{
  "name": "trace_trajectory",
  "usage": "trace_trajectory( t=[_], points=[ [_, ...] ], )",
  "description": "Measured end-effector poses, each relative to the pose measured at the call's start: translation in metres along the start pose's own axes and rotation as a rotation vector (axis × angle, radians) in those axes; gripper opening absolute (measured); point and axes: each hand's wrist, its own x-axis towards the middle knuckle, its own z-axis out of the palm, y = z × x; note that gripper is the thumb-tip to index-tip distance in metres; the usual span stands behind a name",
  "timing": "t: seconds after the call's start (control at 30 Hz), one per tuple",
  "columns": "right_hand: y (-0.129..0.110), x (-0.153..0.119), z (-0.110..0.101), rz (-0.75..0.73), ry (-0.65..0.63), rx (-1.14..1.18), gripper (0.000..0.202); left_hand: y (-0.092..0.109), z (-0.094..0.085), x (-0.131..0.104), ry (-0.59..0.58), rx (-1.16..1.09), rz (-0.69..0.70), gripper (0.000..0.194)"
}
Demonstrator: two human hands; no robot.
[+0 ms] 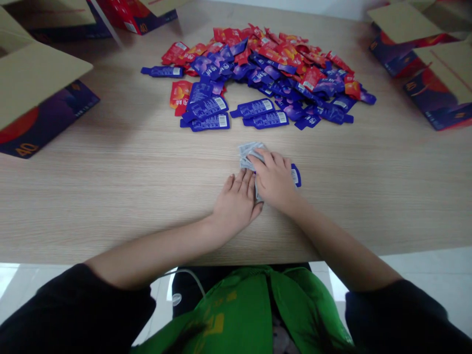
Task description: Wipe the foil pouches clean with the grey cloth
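My left hand (236,199) lies flat on the table with its fingers spread a little, its fingertips at the lower edge of some pale, clear-looking packets (249,153). Across those packets rests my right hand (275,179), its fingers stretched over them and nothing visibly gripped. The end of a blue sachet (295,175) sticks out at the right side of my right hand; the rest is hidden under it. Further back, several blue sachets (265,119) lie label up before a large heap of red and blue sachets (276,64).
Open cardboard boxes stand at the left (47,115) and the right (438,93), with more behind them, one of them red (138,17). The wooden table (110,196) ends close to my body, its front edge just beyond my green apron (243,314).
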Motion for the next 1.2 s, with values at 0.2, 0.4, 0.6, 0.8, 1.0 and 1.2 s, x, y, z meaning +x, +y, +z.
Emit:
trace_trajectory(
  t=[0.2, 0.4, 0.6, 0.8, 1.0, 1.2],
  points=[
    [0.031, -0.024, -0.007, 0.215, 0.099, -0.062, 0.055, 0.001, -0.006, 0.002, -0.039, 0.018, 0.004, 0.071],
    [0.066, -0.051, -0.008, 0.342, 0.122, -0.055, 0.058, -0.001, -0.008, 0.003, -0.063, 0.024, 0.029, 0.065],
    [0.087, -0.039, -0.013, 0.278, 0.192, 0.08, 0.054, 0.0, -0.005, 0.001, -0.048, 0.03, 0.026, 0.07],
    [0.051, -0.009, -0.038, 0.198, 0.285, 0.143, 0.053, 0.001, -0.005, -0.001, -0.025, 0.019, 0.03, 0.072],
    [0.067, -0.017, -0.068, 0.284, 0.328, 0.122, 0.052, 0.001, -0.007, -0.001, -0.054, 0.022, 0.028, 0.071],
    [0.073, -0.019, -0.083, 0.219, 0.301, 0.182, 0.045, 0.0, -0.004, -0.001, -0.026, 0.01, 0.034, 0.07]
  ],
)
